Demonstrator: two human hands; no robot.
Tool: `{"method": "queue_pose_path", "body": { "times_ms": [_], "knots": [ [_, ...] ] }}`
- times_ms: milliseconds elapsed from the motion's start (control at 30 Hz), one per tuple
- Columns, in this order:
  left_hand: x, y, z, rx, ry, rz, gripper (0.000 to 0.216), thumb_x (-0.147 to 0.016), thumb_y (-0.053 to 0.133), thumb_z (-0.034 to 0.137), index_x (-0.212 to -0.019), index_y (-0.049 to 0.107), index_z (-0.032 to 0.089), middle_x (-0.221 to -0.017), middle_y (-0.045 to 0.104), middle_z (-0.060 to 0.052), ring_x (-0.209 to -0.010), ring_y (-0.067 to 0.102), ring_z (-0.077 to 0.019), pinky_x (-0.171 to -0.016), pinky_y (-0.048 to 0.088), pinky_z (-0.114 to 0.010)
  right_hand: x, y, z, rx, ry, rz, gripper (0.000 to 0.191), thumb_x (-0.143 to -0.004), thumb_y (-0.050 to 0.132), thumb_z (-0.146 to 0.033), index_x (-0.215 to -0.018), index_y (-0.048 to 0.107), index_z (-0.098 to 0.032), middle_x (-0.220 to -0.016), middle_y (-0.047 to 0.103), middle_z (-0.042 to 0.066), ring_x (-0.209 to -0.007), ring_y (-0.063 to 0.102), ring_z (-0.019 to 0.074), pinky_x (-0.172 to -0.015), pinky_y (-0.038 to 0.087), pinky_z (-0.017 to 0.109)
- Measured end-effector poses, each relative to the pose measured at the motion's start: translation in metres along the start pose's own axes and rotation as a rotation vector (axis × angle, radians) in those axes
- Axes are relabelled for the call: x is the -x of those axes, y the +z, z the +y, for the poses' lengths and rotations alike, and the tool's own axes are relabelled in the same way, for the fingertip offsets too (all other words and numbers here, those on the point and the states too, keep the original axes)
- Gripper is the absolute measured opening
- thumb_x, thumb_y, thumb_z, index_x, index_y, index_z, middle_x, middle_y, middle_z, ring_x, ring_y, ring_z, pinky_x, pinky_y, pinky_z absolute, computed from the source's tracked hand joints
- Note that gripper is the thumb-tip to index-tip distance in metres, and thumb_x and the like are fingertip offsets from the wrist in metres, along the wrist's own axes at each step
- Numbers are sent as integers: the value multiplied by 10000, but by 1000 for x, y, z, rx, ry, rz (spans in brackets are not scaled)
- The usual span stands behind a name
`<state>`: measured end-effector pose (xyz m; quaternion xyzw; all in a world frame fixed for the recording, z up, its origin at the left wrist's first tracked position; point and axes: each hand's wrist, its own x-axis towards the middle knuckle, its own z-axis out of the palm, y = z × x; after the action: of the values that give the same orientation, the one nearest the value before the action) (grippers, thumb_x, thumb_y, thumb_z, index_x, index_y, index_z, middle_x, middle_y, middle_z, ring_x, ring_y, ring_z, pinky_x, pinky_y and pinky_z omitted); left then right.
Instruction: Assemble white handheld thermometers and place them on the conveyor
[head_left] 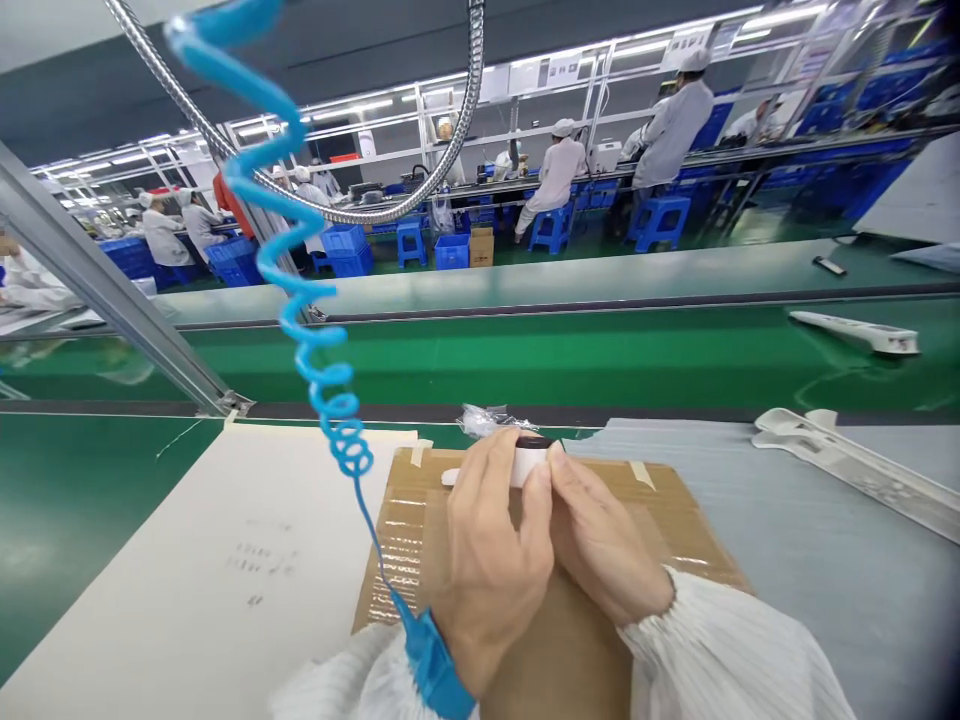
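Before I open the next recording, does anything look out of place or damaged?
Perhaps the crumpled clear plastic by the far edge of the cardboard: it looks like stray wrapping. No spill or damage shows.

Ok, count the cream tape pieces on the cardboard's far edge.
2: one tape piece near its left end, another tape piece towards its right; the left hand may hide more.

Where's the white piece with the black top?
The white piece sits below and right of centre in the head view, between the left hand and right hand, over the cardboard.
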<state>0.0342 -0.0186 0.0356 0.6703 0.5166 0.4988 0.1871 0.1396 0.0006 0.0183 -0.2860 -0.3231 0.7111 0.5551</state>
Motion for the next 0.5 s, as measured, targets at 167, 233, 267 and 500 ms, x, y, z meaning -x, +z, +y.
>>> {"method": "queue_pose_path", "body": {
  "times_ms": [167, 233, 267, 500],
  "knots": [
    [-3, -3, -7, -13, 65, -49, 318, -1006, 504, 258, -1316, 577, 240, -1371, 606, -69, -1304, 541, -230, -1135, 457, -419, -3, -10, -5, 48, 2, -89, 389, -893, 673, -520, -1193, 725, -277, -1312, 682, 61, -1267, 581, 256, -1143, 393, 432],
    [-4, -2, -10, -23, 95, -64, 331, -995, 534, 280, -1322, 571, 245, -1369, 608, -70, -1304, 538, -239, -1130, 460, -431, -4, -13, -7, 43, 22, -64, 384, -876, 694, -522, -1167, 736, -274, -1283, 696, 65, -1247, 597, 260, -1127, 414, 434],
    [-4, -2, -12, -30, 113, -72, 345, -989, 551, 295, -1330, 564, 249, -1369, 607, -70, -1306, 535, -244, -1130, 459, -439, -4, -13, -7, 30, 34, -42, 391, -861, 704, -537, -1145, 743, -270, -1254, 708, 69, -1228, 608, 263, -1115, 427, 437],
    [-7, -2, -24, -108, 216, -107, 456, -966, 598, 295, -1410, 492, 293, -1411, 576, -52, -1325, 509, -242, -1130, 437, -439, -8, -20, -11, -46, 60, -21, 369, -845, 716, -538, -1071, 738, -247, -1150, 727, 68, -1192, 614, 277, -1093, 442, 460]
  ]
}}
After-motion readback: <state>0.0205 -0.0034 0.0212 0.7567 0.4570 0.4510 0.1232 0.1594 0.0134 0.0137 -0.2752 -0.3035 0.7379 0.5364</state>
